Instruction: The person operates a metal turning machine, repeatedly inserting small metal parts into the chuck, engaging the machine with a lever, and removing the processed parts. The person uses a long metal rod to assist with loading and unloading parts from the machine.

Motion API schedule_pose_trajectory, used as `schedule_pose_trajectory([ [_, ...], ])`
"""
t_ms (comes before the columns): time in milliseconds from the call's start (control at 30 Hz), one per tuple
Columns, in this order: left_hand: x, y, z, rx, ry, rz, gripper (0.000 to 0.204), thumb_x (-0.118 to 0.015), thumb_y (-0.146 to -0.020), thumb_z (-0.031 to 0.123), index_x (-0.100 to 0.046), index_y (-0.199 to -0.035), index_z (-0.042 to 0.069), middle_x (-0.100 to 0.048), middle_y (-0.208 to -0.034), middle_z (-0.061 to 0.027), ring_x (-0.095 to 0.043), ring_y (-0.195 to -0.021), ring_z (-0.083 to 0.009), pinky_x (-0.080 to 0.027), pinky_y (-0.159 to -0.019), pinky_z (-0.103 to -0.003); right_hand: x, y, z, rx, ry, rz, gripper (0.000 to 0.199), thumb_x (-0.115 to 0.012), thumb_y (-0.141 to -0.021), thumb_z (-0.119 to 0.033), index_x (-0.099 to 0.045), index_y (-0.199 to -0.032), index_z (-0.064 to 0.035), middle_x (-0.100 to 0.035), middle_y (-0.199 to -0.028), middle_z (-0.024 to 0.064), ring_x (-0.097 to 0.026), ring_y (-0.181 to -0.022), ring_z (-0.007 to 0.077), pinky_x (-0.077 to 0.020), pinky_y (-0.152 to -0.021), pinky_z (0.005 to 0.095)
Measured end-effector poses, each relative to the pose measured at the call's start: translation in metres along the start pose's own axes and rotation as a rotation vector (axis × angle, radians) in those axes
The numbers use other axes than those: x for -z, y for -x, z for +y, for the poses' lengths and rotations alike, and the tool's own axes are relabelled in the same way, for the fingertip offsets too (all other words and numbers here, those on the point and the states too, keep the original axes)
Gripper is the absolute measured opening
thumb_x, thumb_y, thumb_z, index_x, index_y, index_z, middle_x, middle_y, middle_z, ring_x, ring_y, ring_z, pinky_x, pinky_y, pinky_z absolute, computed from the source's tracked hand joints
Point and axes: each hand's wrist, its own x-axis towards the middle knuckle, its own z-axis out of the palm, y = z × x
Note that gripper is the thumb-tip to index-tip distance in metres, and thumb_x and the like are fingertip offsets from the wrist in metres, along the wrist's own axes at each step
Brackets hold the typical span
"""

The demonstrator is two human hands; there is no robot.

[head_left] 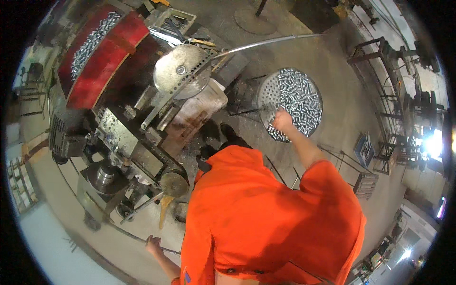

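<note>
My right hand [283,120] reaches out over a round perforated metal stool top [266,97]. Small shiny metal cylinders [301,102] are heaped across most of that surface. The fingers look curled together at the edge of the heap; what they hold, if anything, is too small to make out. Low on the left, my left hand [153,244] is closed around a long thin bar [126,232] running along the machine's side. Ahead of me stands the machine, with a large round metal disc [180,71] and a perforated flat arm [178,90] across it.
A red curved tray [102,66] holds more metal cylinders at the upper left. Behind the disc sits a tool box [173,23]. A long curved rod [270,42] juts rightward. Metal racks [384,71] and a blue crate [365,149] stand at right.
</note>
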Motion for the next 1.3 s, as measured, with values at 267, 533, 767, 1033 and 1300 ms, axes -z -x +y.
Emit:
schedule_pose_trajectory([
  [267, 0.037, -0.025, -0.02, -0.273, -0.345, -0.048, 0.015, -0.052, -0.083, 0.008, -0.05, -0.091, -0.004, -0.056, -0.065, -0.0123, -0.055, -0.05, -0.0186, -0.049, -0.045, -0.028, 0.027, -0.044, 0.005, -0.135, 0.023, -0.165, 0.031, -0.05, -0.075, -0.02, -0.064, -0.097, -0.0028, -0.055, -0.112, 0.0209, -0.053, -0.107, 0.0294, -0.0431, -0.091, 0.0325],
  [533, 0.015, 0.007, -0.017, -0.247, -0.254, 0.107, 0.021, -0.061, -0.08, 0.015, -0.05, -0.09, -0.001, -0.056, -0.064, -0.0117, -0.055, -0.049, -0.0206, -0.049, -0.044, -0.034, 0.021, -0.053, 0.006, 0.487, 0.222, -0.087, 0.019, -0.06, -0.073, -0.02, -0.068, -0.079, -0.0031, -0.061, -0.102, 0.0187, -0.062, -0.089, 0.0238, -0.0509, -0.076, 0.0321],
  [767, 0.011, 0.02, -0.032, -0.376, -0.373, 0.268, 0.04, -0.064, -0.076, 0.02, -0.051, -0.1, -0.008, -0.059, -0.068, -0.0144, -0.059, -0.057, -0.021, -0.048, -0.051, -0.033, 0.179, 0.023, -0.21, 0.721, -1.473, -0.46, 0.032, -0.049, -0.06, 0.004, -0.068, -0.086, 0.0031, -0.059, -0.107, 0.0171, -0.06, -0.09, 0.0214, -0.0484, -0.074, 0.029],
  [1033, 0.0, 0.053, -0.085, -0.461, -0.368, 0.362, 0.031, -0.064, -0.076, 0.021, -0.054, -0.092, -0.003, -0.059, -0.067, -0.014, -0.059, -0.055, -0.0223, -0.047, -0.054, -0.035, 0.254, 0.081, -0.469, 1.725, -0.618, -0.047, 0.026, -0.059, -0.055, -0.011, -0.068, -0.078, -0.0041, -0.058, -0.103, 0.0165, -0.055, -0.096, 0.0321, -0.0453, -0.084, 0.0366],
  [1300, -0.02, 0.118, -0.136, -0.208, -0.196, 0.312, 0.027, -0.064, -0.074, 0.019, -0.053, -0.088, -0.002, -0.058, -0.069, -0.0177, -0.058, -0.066, -0.0329, -0.045, -0.062, -0.041, 0.201, 0.079, -0.598, 1.579, 0.081, 0.016, 0.021, -0.06, -0.055, -0.017, -0.065, -0.068, -0.002, -0.06, -0.084, 0.0203, -0.058, -0.082, 0.0359, -0.0477, -0.072, 0.0393],
])
